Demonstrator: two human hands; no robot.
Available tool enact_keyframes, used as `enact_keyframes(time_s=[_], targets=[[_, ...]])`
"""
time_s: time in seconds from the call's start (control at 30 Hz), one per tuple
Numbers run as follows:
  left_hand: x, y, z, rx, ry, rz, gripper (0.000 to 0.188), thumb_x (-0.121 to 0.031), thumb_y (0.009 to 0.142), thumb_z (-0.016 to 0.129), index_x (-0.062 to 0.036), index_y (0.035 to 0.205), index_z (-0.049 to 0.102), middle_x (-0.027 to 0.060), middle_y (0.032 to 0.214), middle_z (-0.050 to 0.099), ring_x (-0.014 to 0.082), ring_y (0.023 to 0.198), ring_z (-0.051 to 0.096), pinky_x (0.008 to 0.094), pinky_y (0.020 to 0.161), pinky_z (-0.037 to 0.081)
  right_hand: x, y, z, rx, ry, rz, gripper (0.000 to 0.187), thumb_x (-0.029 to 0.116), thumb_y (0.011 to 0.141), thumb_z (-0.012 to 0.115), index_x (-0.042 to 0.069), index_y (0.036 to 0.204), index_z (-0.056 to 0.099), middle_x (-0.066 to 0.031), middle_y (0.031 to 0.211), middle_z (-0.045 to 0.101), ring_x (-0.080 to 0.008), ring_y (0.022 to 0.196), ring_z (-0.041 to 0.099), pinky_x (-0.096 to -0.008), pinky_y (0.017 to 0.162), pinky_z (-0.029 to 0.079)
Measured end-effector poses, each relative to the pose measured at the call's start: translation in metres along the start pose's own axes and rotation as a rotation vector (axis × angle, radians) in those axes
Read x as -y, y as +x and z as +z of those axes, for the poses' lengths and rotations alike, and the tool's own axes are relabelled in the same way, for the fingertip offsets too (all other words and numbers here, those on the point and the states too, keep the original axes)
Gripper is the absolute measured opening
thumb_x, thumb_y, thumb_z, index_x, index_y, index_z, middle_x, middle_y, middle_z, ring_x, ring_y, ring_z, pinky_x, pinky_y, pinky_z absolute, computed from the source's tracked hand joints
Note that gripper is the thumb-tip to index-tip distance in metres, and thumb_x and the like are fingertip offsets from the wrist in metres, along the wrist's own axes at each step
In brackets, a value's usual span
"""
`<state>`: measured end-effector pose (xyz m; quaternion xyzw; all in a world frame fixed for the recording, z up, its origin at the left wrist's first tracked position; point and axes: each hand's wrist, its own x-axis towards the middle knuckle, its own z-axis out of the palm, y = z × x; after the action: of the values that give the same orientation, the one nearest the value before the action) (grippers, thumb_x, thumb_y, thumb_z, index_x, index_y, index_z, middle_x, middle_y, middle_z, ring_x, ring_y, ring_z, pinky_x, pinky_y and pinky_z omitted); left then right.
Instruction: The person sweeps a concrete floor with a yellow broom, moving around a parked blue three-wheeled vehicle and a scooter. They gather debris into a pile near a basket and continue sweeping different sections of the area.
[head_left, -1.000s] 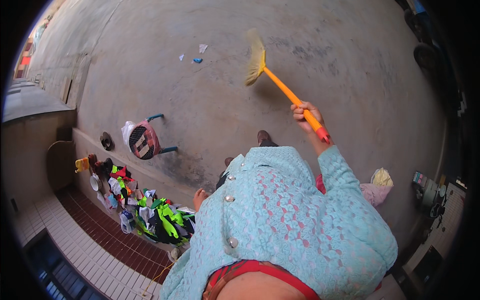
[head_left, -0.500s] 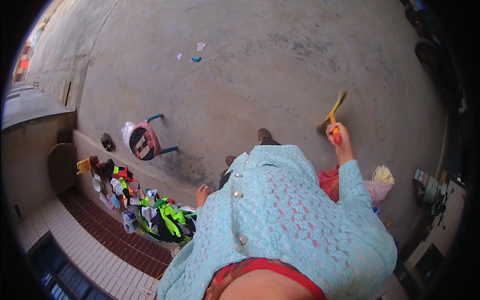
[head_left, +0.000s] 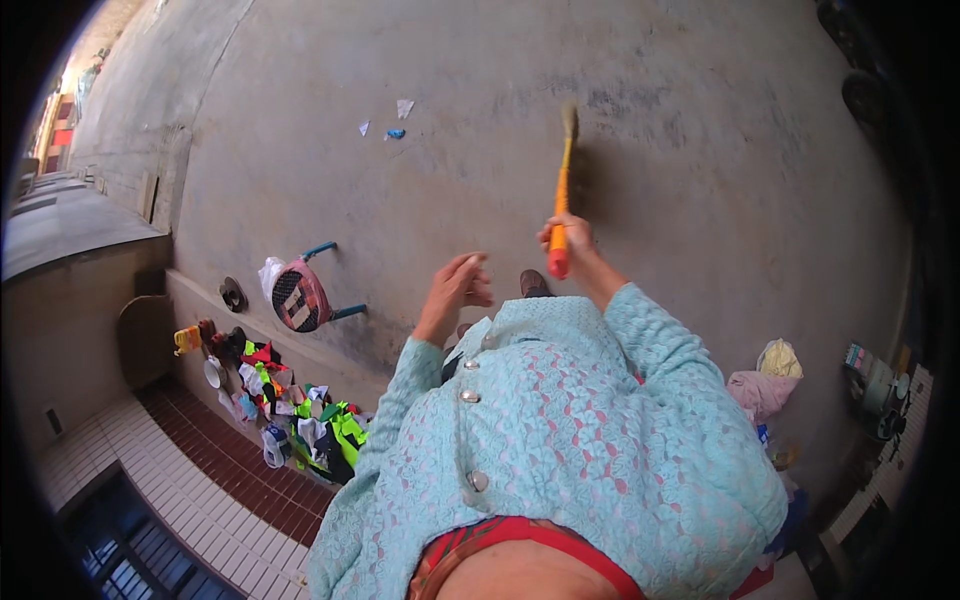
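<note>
My right hand (head_left: pixel 572 236) grips the orange handle of a broom (head_left: pixel 564 180) near its red end. The handle stretches away over the concrete floor, yellow further along, to a tan, brush-like tip that looks slightly blurred. How firmly that tip meets the floor I cannot tell. My left hand (head_left: pixel 455 294) is raised in front of my body, left of the broom, with its fingers loosely bent and apart and nothing seen in it. Beyond it on the floor lie a small blue scrap (head_left: pixel 395 134) and two pale scraps, one of them a white piece (head_left: pixel 404 108).
A low stool (head_left: pixel 300 298) with a patterned seat and blue legs stands to the left. Heaped colourful cloth pieces (head_left: pixel 325 430) lie along the brown tiled ledge (head_left: pixel 235 440) at lower left. A pink bundle (head_left: pixel 762 392) sits at right, and dark wheels (head_left: pixel 865 98) show at the far right.
My right hand has swung the broom leftward and farther from me, its tip now pointing straight ahead. My left hand has risen from beside my body to in front of it.
</note>
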<state>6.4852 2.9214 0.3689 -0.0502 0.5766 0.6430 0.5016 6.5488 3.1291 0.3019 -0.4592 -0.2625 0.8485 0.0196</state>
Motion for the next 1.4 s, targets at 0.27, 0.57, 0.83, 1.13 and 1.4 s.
enact_keyframes(time_s=[0.27, 0.57, 0.83, 1.13, 1.4], targets=[[-0.011, 0.038, 0.050, 0.194, -0.243, -0.366, 0.019, -0.016, 0.081, 0.049, -0.0019, 0.093, 0.045, 0.0070, 0.073, 0.050, 0.0173, 0.060, 0.054, 0.0335, 0.050, 0.051, -0.038, 0.021, 0.042, 0.077, -0.413, -0.094, 0.029, 0.006, 0.069, 0.046, 0.006, 0.094, 0.033, -0.0099, 0.068, 0.044, -0.0237, 0.054, 0.055, -0.0346, 0.052, 0.050], [-0.059, 0.002, -0.049, 0.119, -0.062, -0.376, 0.023, -0.002, 0.073, 0.051, -0.0012, 0.094, 0.041, 0.0037, 0.062, 0.045, 0.0084, 0.042, 0.044, 0.0214, 0.033, 0.040, 0.019, 0.015, 0.052, 0.491, -0.727, -0.057, 0.062, 0.026, 0.082, 0.046, 0.007, 0.130, 0.012, -0.0035, 0.074, 0.051, -0.0112, 0.070, 0.055, -0.0239, 0.054, 0.045], [-0.078, 0.017, -0.072, 0.359, 0.070, -0.464, 0.030, -0.005, 0.070, 0.054, -0.0016, 0.097, 0.041, 0.0019, 0.068, 0.046, 0.0070, 0.045, 0.043, 0.0180, 0.036, 0.037, 0.036, -0.038, -0.174, -0.497, -0.858, 0.007, 0.052, 0.021, 0.076, 0.050, 0.007, 0.123, 0.032, -0.0071, 0.081, 0.055, -0.0145, 0.063, 0.057, -0.0262, 0.049, 0.046], [-0.078, 0.112, 0.029, 0.665, 0.251, -0.508, 0.034, -0.005, 0.070, 0.055, 0.0016, 0.102, 0.043, 0.0011, 0.064, 0.045, 0.0071, 0.049, 0.043, 0.0187, 0.042, 0.036, -0.049, -0.134, -0.249, -0.720, -0.144, 0.042, 0.046, 0.020, 0.078, 0.048, 0.009, 0.120, 0.036, -0.0076, 0.070, 0.051, -0.0192, 0.055, 0.054, -0.0326, 0.048, 0.046], [-0.098, 0.173, 0.189, 0.734, 0.635, -0.612, 0.033, -0.007, 0.070, 0.054, 0.0013, 0.101, 0.047, 0.0036, 0.075, 0.050, 0.0072, 0.052, 0.045, 0.0177, 0.044, 0.037, -0.007, -0.078, -0.317, -0.442, -0.221, -0.019, 0.037, 0.019, 0.078, 0.048, 0.008, 0.113, 0.041, -0.0073, 0.065, 0.052, -0.0188, 0.054, 0.055, -0.0306, 0.047, 0.046]])
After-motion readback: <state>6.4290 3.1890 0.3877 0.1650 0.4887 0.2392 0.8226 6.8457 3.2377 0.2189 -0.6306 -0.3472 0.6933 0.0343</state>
